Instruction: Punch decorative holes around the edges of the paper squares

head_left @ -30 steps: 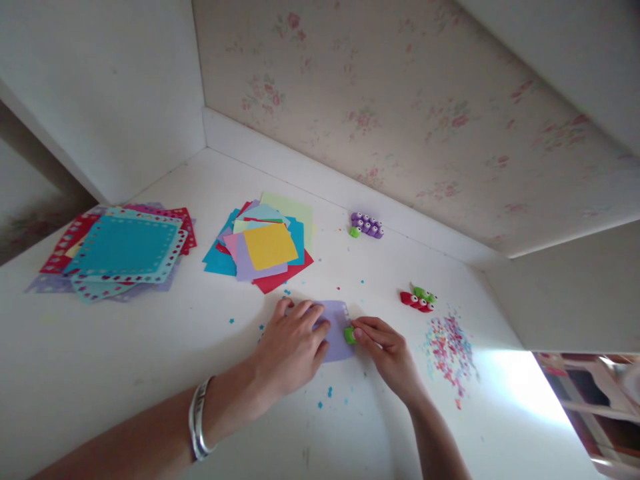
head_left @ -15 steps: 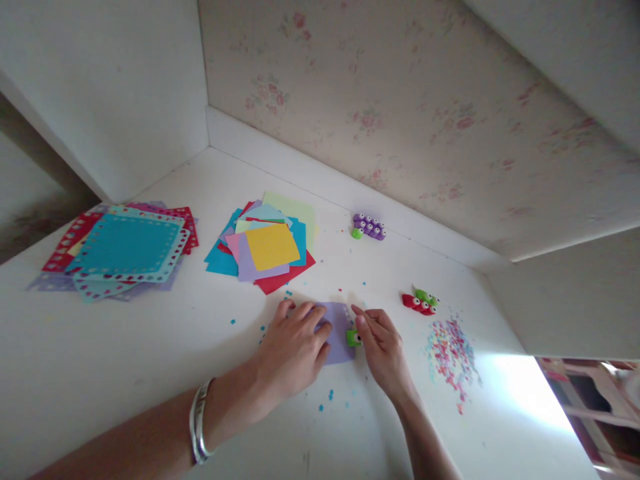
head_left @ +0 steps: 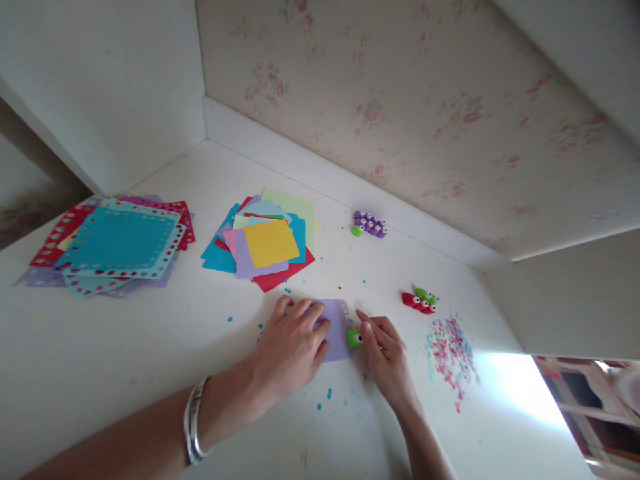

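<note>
Lavender paper (head_left: 336, 333), as seen in the head view, is pressed against a white tabletop (head_left: 125, 373) by the left hand (head_left: 295, 340), whose fingers are spread and slightly bent over its left part. A row of small holes (head_left: 345, 309) is shown at its right edge, just left of the right index fingertip. On that edge, a green eyed punch (head_left: 354, 338) is positioned at the thumb of the right hand (head_left: 389, 353); the index finger is extended, narrowly parted from the thumb, and whether the punch is gripped by the hidden fingers cannot be told. Blue stars (head_left: 329, 393) are scattered on the near side, between both sets of fingers. Beyond the left fingers, coloured sheets (head_left: 270, 245) are piled; farther left, hole-bordered sheets (head_left: 123, 239) are stacked. Beyond the right fingers, purple punches (head_left: 371, 225) are grouped; to their right, red punches (head_left: 413, 303) and mixed confetti (head_left: 451, 353) are seen.
</note>
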`<move>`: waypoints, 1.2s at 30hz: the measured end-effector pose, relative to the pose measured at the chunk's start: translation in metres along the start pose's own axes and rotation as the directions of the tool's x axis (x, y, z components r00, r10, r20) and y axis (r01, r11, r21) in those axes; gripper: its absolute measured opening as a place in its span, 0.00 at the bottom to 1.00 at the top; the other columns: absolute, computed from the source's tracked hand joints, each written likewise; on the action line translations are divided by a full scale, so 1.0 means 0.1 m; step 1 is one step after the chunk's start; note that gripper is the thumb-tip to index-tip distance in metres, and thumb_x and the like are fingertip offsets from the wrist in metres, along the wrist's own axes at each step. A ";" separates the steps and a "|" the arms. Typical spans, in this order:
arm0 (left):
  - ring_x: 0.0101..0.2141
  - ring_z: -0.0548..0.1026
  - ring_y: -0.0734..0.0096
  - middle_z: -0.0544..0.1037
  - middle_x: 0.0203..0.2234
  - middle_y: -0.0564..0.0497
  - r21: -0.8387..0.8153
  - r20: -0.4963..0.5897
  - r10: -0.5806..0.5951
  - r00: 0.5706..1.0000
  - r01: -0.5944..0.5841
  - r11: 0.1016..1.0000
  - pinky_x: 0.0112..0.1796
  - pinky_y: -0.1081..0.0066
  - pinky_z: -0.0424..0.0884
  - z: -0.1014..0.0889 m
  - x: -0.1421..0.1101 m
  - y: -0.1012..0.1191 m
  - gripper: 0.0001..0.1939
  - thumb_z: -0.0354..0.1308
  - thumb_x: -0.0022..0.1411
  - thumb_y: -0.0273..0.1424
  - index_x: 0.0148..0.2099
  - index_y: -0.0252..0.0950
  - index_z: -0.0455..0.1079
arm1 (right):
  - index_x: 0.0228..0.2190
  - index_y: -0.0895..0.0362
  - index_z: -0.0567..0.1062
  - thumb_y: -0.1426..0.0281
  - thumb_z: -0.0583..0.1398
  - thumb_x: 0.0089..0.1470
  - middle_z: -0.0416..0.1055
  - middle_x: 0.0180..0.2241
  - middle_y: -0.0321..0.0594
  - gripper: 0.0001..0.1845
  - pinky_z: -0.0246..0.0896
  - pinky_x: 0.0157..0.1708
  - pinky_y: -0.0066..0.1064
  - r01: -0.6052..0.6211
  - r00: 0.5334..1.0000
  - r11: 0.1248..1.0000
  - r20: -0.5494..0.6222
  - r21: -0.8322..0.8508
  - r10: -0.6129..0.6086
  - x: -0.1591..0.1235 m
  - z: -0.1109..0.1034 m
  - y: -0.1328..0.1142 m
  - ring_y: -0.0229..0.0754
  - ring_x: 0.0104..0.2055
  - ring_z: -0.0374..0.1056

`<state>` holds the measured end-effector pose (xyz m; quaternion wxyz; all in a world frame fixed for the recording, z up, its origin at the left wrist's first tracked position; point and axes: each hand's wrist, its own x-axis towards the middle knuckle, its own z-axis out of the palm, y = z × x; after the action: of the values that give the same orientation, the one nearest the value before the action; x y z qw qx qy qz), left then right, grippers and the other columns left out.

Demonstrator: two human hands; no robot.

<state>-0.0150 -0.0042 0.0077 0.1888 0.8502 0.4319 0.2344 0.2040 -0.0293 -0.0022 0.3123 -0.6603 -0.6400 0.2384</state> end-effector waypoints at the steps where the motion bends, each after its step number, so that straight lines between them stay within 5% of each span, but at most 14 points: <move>1: 0.52 0.69 0.53 0.74 0.49 0.46 0.000 0.002 0.001 1.000 -0.001 1.000 0.51 0.48 0.56 0.00 0.00 0.00 0.08 0.54 0.67 0.31 0.45 0.38 0.72 | 0.50 0.55 0.78 0.58 0.54 0.65 0.70 0.36 0.42 0.20 0.63 0.38 0.34 0.003 1.000 1.000 0.007 -0.003 -0.003 0.00 0.00 0.00 0.43 0.39 0.68; 9: 0.52 0.68 0.54 0.74 0.50 0.45 0.003 0.008 0.007 1.000 -0.007 1.000 0.51 0.48 0.56 0.00 0.00 0.00 0.08 0.55 0.67 0.32 0.45 0.38 0.72 | 0.50 0.53 0.78 0.60 0.54 0.66 0.71 0.35 0.41 0.19 0.64 0.39 0.36 0.076 0.996 0.995 0.056 -0.066 -0.073 0.03 -0.01 0.04 0.43 0.38 0.68; 36: 0.51 0.69 0.53 0.75 0.47 0.45 0.001 0.017 0.009 1.000 -0.010 1.000 0.51 0.48 0.56 0.00 -0.01 0.00 0.08 0.54 0.67 0.33 0.44 0.38 0.72 | 0.48 0.52 0.79 0.59 0.54 0.66 0.71 0.37 0.43 0.19 0.65 0.40 0.35 0.047 0.996 0.997 0.080 -0.058 -0.043 0.05 0.00 0.02 0.43 0.40 0.69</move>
<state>-0.0151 -0.0047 0.0072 0.1908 0.8543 0.4264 0.2280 0.2057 -0.0245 -0.0037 0.2720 -0.6449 -0.6735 0.2378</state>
